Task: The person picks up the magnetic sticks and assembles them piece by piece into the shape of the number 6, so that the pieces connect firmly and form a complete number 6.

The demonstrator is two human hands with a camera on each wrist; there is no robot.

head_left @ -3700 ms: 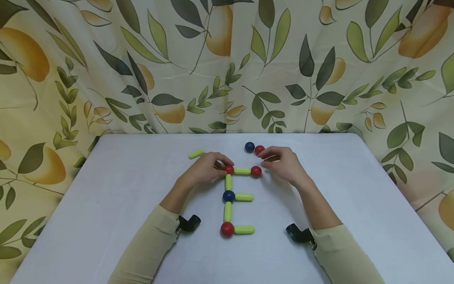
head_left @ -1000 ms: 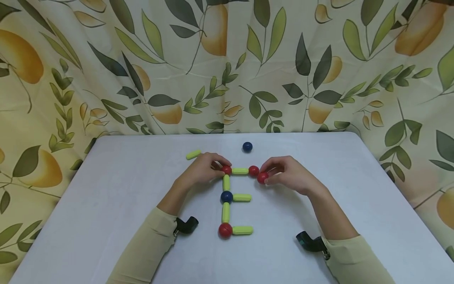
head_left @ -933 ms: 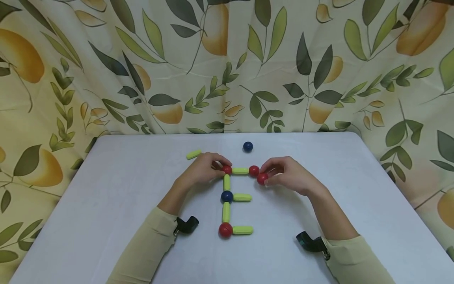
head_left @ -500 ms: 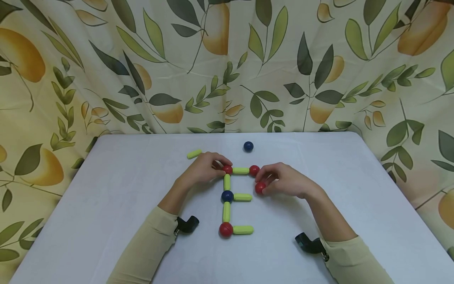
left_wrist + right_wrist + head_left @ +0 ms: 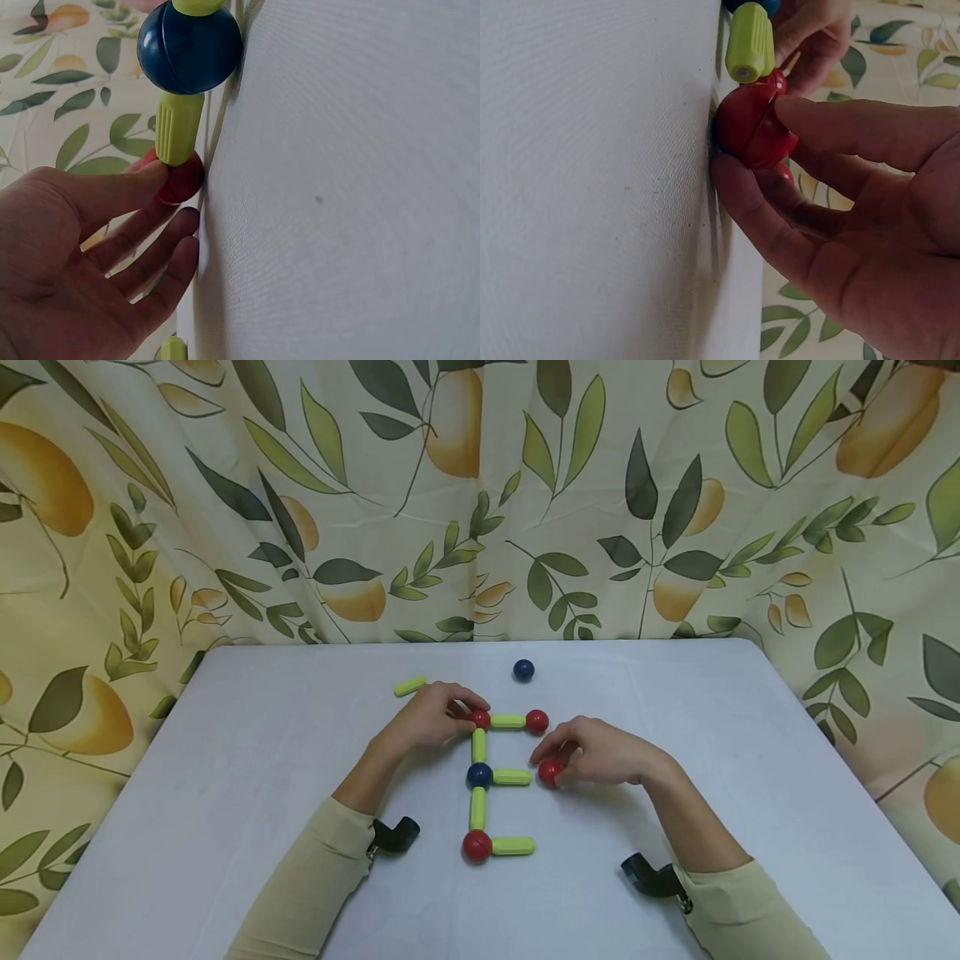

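My left hand (image 5: 431,714) pinches the red ball (image 5: 184,178) at the upper left corner of a shape built from balls and yellow-green rods. Between thumb and fingers, my right hand (image 5: 600,752) grips a loose red ball (image 5: 551,773), just right of the free end of the middle rod (image 5: 513,777). That rod runs from a blue ball (image 5: 480,775) in the upright side. Another red ball (image 5: 537,721) ends the top rod (image 5: 508,721). At the near corner sits a red ball (image 5: 477,846) with a rod (image 5: 513,846) pointing right.
A spare blue ball (image 5: 523,671) lies near the back of the white table (image 5: 645,677). One loose yellow-green rod (image 5: 410,686) lies behind the left hand. A fruit-patterned curtain (image 5: 450,527) hangs behind the table. Black wrist cameras (image 5: 396,835) are worn at both sleeves.
My right hand took the red ball from beside the spare blue one at the back, then carried it toward me to the middle rod's end. The left hand stays at its corner ball.
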